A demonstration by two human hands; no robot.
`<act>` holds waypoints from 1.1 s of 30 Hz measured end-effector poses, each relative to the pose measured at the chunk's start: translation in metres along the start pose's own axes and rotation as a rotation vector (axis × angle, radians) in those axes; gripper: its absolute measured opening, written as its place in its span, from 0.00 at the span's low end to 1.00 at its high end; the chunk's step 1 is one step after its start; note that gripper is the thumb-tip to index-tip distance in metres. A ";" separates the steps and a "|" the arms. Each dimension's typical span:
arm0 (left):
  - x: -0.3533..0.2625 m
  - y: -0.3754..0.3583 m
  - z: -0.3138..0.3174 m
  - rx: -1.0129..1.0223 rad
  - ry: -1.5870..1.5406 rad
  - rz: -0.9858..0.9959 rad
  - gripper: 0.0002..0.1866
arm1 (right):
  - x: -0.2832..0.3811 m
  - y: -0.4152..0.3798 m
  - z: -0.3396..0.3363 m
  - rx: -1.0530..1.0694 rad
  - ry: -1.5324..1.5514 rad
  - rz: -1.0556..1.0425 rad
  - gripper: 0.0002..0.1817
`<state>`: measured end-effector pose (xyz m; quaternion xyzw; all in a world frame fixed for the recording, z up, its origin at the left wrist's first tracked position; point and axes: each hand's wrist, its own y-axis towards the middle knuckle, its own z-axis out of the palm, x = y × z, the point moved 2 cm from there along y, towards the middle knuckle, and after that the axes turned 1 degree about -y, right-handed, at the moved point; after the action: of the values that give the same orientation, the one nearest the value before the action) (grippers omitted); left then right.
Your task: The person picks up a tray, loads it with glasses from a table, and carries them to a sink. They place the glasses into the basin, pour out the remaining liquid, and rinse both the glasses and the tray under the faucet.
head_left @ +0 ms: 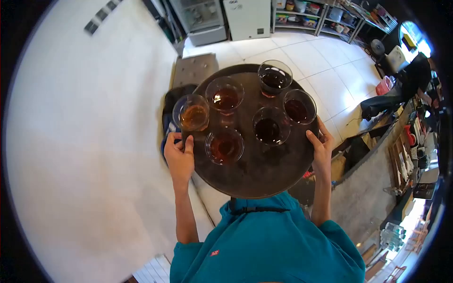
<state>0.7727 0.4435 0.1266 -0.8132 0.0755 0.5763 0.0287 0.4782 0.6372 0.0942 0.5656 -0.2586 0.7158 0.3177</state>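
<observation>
A round dark brown tray (255, 177) is held out in front of me. My left hand (180, 158) grips its left rim, thumb on top. On the opposite rim, my right hand (321, 147) holds it the same way, fingers partly hidden beneath. Several clear glasses with drinks stand upright on the tray. The glass with amber drink (193, 114) is closest to my left thumb. Reddish-brown drink fills part of one glass (224, 96) and another glass (224, 147). Darker drinks are in the far glass (273, 80), the middle glass (270, 127) and the right glass (299, 107).
A white wall (94, 141) runs along the left. Ahead are a glass-door fridge (200, 19), a white cabinet (247, 19) and metal shelves (296, 21). At right, a person in dark clothes (401, 87) is near a cluttered counter (363, 198). A pink bucket (384, 85) stands on the tiled floor.
</observation>
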 end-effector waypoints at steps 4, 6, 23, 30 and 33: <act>-0.010 0.092 0.081 0.077 0.069 0.008 0.08 | -0.008 0.105 -0.012 -0.035 -0.029 -0.046 0.29; -0.014 0.133 0.121 0.098 0.048 0.002 0.08 | -0.011 0.159 -0.019 -0.047 -0.030 -0.054 0.29; -0.126 0.491 0.531 0.355 0.073 0.111 0.09 | 0.010 0.601 -0.122 -0.272 0.037 -0.138 0.29; -0.188 0.617 0.745 0.589 -0.039 0.202 0.08 | 0.027 0.759 -0.198 -0.528 0.019 -0.163 0.30; -0.223 0.649 0.836 0.652 -0.007 0.177 0.08 | 0.030 0.825 -0.244 -0.590 0.021 -0.160 0.31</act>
<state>-0.1812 -0.0648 0.0835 -0.7494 0.3262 0.5250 0.2372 -0.3003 0.2718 0.0589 0.4601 -0.4069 0.5881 0.5262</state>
